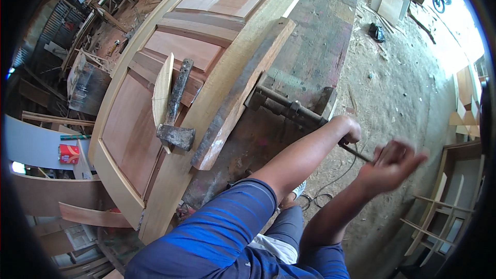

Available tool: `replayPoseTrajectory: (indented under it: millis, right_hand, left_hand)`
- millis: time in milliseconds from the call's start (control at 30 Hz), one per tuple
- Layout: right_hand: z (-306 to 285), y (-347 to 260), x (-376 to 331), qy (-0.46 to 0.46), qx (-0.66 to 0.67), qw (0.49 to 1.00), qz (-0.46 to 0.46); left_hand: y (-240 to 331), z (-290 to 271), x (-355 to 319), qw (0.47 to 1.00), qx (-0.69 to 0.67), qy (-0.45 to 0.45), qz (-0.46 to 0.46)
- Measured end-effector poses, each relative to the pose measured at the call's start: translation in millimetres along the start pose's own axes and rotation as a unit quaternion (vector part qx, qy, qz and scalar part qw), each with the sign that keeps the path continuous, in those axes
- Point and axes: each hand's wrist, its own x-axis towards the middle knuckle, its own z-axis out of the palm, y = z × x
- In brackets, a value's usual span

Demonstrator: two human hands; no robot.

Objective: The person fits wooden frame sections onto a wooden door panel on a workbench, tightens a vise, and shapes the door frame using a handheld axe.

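Observation:
A metal screw vise (292, 107) sits at the bench's right edge, its jaw against a rough wooden bar (243, 95). That bar lies along the near rail of a panelled wooden door (129, 129). My left hand (350, 129) is closed at the outer end of the screw, around the vise handle (356, 152); its fingers are partly hidden. At the handle's free end, my right hand (390, 164) is blurred, with fingers apart; whether it touches the handle is unclear. A hammer (177, 108) with a dark metal head lies on the door beside a pointed wood offcut (162, 95).
The worn workbench (315, 26) carries the door. On the dirt floor (387, 93) to the right lie a cable (330, 183) and a black bag-like item (376, 32). Wooden frames (444, 212) stand at the far right. Scrap wood and boards crowd the left.

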Motion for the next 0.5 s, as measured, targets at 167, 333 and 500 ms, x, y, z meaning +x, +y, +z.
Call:
replayPoseTrajectory:
  millis: [167,333,500]
  right_hand:
    - [26.6,-3.6,27.9,-0.029,-0.203,0.979,-0.008]
    - [23.8,-10.0,22.2,-0.116,-0.377,0.906,-0.154]
    - [32.8,-9.9,30.7,-0.063,-0.509,0.854,-0.082]
  left_hand:
    - [-6.7,7.4,0.7,0.992,0.03,0.121,-0.007]
    - [-10.8,25.3,-25.8,0.939,0.015,0.343,0.028]
    - [-20.1,23.2,-50.0,0.941,0.019,0.322,0.099]
